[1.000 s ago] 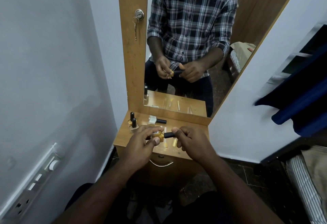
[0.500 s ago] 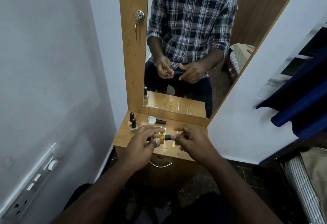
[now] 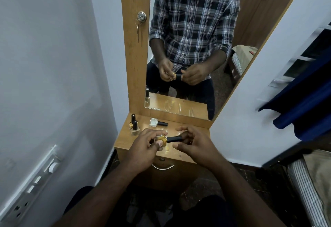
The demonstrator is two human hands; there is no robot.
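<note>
Dim, cool rm light, brightest on wall [image 3: 53, 65] at 9 o'clock; fisheye bend at edges, blue cloth [image 3: 295, 101] at 3 o'clock blurred.

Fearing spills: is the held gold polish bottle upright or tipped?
Tipped: gold polish bottle lies sideways in left hand, black cap pointing right.

My right hand [image 3: 195, 144] has slid back to the right along the black cap [image 3: 174, 139], so far more of the cap shows now than half a second ago, when my fingertips crowded up against the yellow bottle [image 3: 161, 139]. The pinch has loosened too: forefinger lifted above the cap, thumb dropped just below it, only the cap's right end tucked in among my fingers. Both hands have sunk a touch nearer to me.
</note>
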